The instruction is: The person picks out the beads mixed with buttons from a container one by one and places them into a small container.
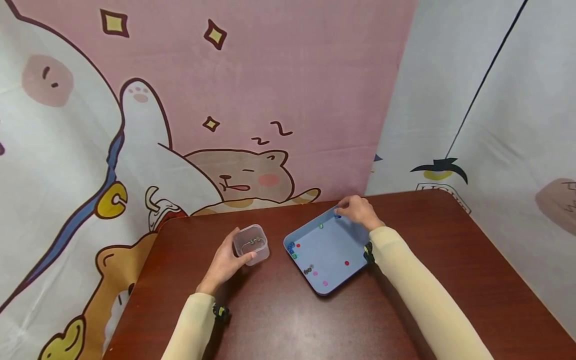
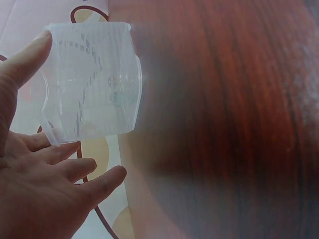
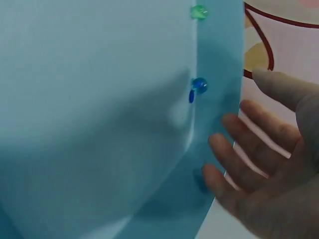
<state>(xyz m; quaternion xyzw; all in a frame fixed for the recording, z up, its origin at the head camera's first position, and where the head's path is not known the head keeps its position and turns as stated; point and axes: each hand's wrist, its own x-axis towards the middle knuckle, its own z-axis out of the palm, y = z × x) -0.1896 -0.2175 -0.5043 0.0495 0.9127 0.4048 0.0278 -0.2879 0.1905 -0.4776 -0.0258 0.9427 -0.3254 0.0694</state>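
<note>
Left hand [image 1: 227, 261] grips a clear, square plastic container [image 1: 259, 256] near the far left corner of the table [image 1: 288, 327]; the right hand [image 1: 358, 211], fingers loosely spread, holds nothing at the far corner of a shallow, pale-blue tray [image 1: 330, 252]. Thin-walled, the container should prove light, stiff and slick, best held by opposite walls. Only the right wrist view reveals fingertips apart from a round, glassy blue bead [image 3: 201, 85].

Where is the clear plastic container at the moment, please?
In the head view, the clear plastic container is left of centre, held in the left hand, to the left of the blue tray.
</note>
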